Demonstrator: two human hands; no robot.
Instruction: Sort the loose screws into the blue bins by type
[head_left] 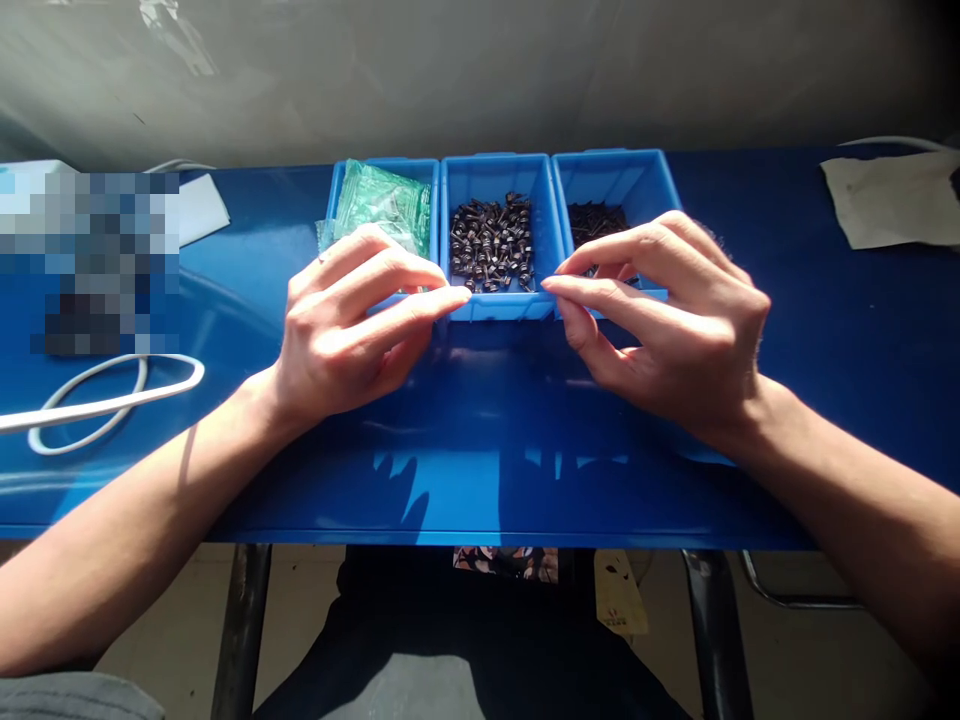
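My left hand (352,315) hovers in front of the left blue bin (433,200), fingers stretched toward the middle; I see nothing in it. A green plastic packet (384,205) lies in that bin, partly behind the hand. Facing it, my right hand (660,300) has loosely bent fingers, its thumb a little apart from the index finger and no object visible there. Between the fingertips is the middle blue bin (499,308), holding many dark screws with washers (491,243). Smaller dark screws (596,218) lie in the right blue bin (615,165), partly covered by the right hand.
The three bins stand side by side on a blue tabletop (465,420) against a grey wall. A white cable (112,405) loops at the left, near a blurred-out area. Brownish paper (892,200) lies at the far right. My legs are under the front edge.
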